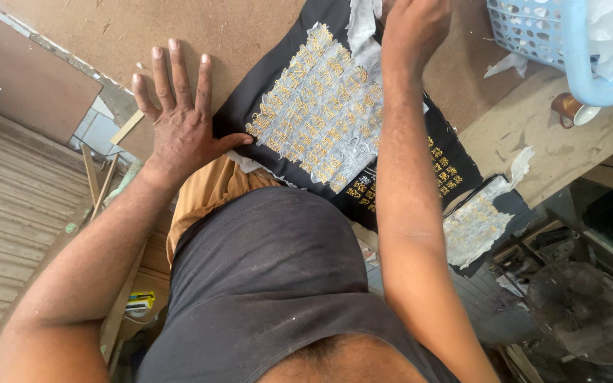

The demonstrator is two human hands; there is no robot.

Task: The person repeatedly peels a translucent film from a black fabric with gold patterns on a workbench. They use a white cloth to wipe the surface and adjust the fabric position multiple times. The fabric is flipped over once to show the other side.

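- Left hand (179, 120) flat on the brown bench (235, 35), fingers spread wide, nothing held; thumb tip resting on the near left edge of the black cloth (455, 167).
- Black cloth spread on the bench just beyond the person's body, its gold stitched block (321, 106) face up and mostly covered by a thin whitish backing sheet (335, 135).
- Right hand (416, 28) at the far edge of the cloth, grip curled closed around a torn white strip (360, 21) of that backing, as far as can be told; fingertips cut off by the top of the picture.
- Step in hand, by the look of it: peeling the backing off the stitching, left palm pinning the cloth, right pulling the strip away.
- Next move likely calls for a steady pull low along the cloth, with firm pinning close to the tear so the stitches do not lift.
- A second stitched piece (473, 227) hanging off the bench edge to the right of the cloth, backing on it too.
- Blue basket (533, 28) well to the right of the cloth, a cup (572, 110) just below it, white scraps (509, 64) between basket and cloth.
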